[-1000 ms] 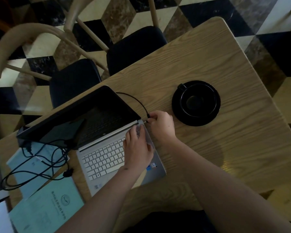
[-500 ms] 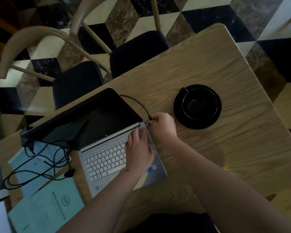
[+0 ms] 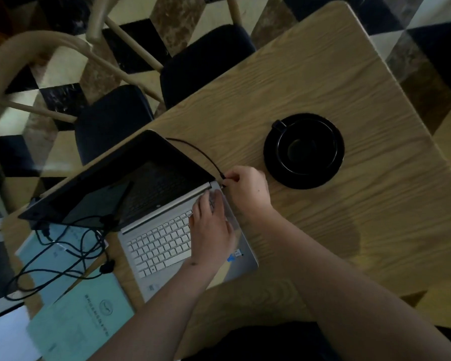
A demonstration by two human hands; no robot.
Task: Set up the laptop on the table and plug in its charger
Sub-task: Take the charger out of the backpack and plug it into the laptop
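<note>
An open silver laptop (image 3: 167, 230) sits at the near left of the wooden desk (image 3: 349, 87), its dark screen tilted back toward the far left. The left hand (image 3: 211, 230) lies flat on the right end of the keyboard, fingers spread and straight. The right hand (image 3: 248, 188) pinches the charger plug (image 3: 223, 177) at the laptop's far right corner, just by the hinge; whether the plug is fully seated cannot be told. A thin black cable (image 3: 193, 149) arcs from the plug behind the screen. More cable (image 3: 63, 251) lies tangled over light blue booklets (image 3: 81, 321) at the left. A black cup on a saucer (image 3: 303, 151) stands just right of the right hand.
</note>
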